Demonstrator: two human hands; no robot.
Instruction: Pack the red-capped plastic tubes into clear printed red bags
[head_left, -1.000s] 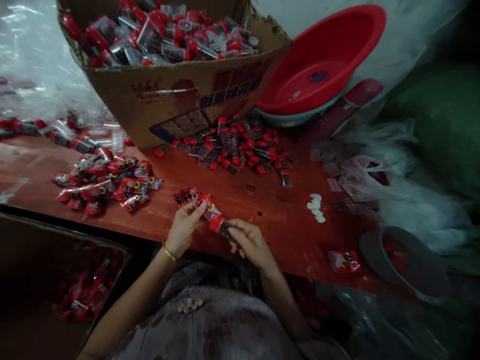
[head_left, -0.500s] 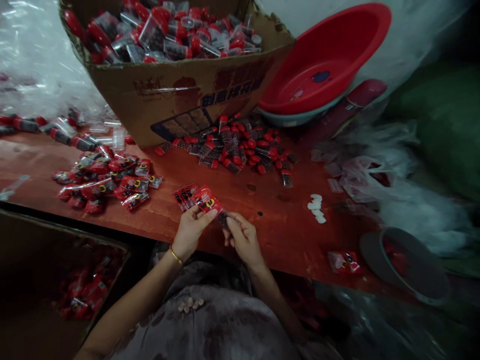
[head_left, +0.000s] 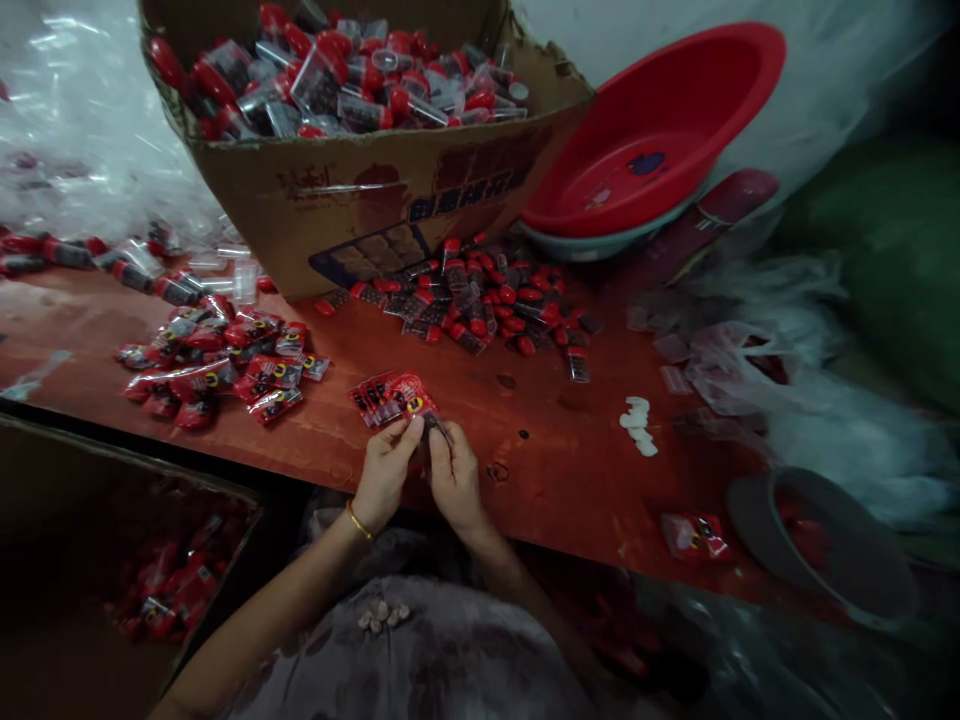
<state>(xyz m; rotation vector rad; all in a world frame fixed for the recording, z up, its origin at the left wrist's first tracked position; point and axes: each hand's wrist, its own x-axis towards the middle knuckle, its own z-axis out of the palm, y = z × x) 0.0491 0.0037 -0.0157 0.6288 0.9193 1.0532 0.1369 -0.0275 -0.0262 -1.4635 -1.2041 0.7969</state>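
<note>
A red printed packet (head_left: 414, 393) with a dark lower end is held between my hands at the middle of the table's front edge. My left hand (head_left: 384, 478) pinches its lower part with thumb and fingers. Close beside it, the fingers of my right hand (head_left: 456, 482) are closed on the dark end, partly hidden by the thumbs. Just behind my left hand, a fanned stack of flat red printed packets (head_left: 373, 398) lies on the table. Farther left is a pile of filled red packets (head_left: 201, 372).
A cardboard box (head_left: 352, 200) full of red-capped clear tubes stands behind loose dark-filled tubes (head_left: 480, 295). Right: a red basin (head_left: 637, 130), white pieces (head_left: 638, 427), a packet (head_left: 695, 538), a grey container (head_left: 847, 540), plastic bags (head_left: 847, 420). Lower left, red packets (head_left: 180, 580) fill another box.
My right hand has moved left, closer to my left hand, and both thumbs now meet at the packet's dark end. The view has shifted slightly, so the scene sits a little lower and farther right.
</note>
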